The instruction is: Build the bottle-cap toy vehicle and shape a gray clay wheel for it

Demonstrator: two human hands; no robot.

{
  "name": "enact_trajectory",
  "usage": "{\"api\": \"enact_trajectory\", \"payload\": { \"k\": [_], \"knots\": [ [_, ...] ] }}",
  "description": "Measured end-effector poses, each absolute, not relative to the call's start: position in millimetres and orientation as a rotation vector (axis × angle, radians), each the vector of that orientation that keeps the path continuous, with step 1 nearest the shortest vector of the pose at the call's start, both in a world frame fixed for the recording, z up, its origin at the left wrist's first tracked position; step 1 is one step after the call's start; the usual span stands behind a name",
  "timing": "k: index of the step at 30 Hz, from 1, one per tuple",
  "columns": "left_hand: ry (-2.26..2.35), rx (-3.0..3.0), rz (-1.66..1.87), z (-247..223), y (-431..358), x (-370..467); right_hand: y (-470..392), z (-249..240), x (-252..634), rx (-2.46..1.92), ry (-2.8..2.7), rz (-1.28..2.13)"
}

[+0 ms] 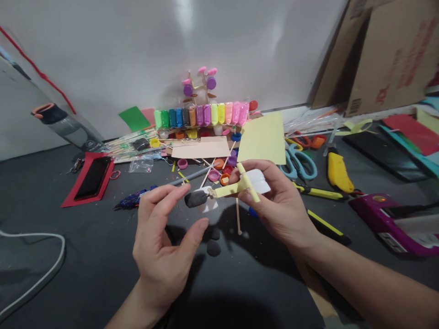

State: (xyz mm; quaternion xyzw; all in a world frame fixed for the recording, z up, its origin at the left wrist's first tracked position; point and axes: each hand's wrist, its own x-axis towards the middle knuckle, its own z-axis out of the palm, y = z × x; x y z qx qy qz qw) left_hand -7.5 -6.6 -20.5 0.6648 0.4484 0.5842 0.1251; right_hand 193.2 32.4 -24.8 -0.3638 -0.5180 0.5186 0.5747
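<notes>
Right hand (pixel 288 219): fingers clasping yellow paper strips (pixel 228 189) and white piece (pixel 260 182), seemingly bracing them while leaving the far end accessible.
Black clay lump (pixel 195 199): at that far end, beside left hand (pixel 164 256), fingers parted; contact, cannot tell.
Black discs (pixel 213 248): lying below, on worktop (pixel 103 265).
Clay packs (pixel 200 115): lined up, perhaps for easy colour choice.
Cardboard (pixel 394 59): red print, unreadable.

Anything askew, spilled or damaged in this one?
Nothing looks clearly spilled or damaged. The one untidy spot is mid-table, beyond the hands: thin sticks lie at odd angles among loose coloured caps, as if dropped there.
</notes>
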Motion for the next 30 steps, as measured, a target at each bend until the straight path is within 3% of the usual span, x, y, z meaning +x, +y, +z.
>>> {"api": "enact_trajectory", "payload": {
  "k": [13,21,30],
  "knots": [
    [1.712,2.318,1.464,-14,-2,-10,13,-19,183,-0.874,-1.513,0.712],
    [1.809,2.711,1.448,-13,0,-15,13,-18,182,-0.937,-1.406,0.938],
    [1.736,2.544,1.436,-13,-1,-16,23,-21,183,-0.979,-1.223,1.189]
  ]
}}
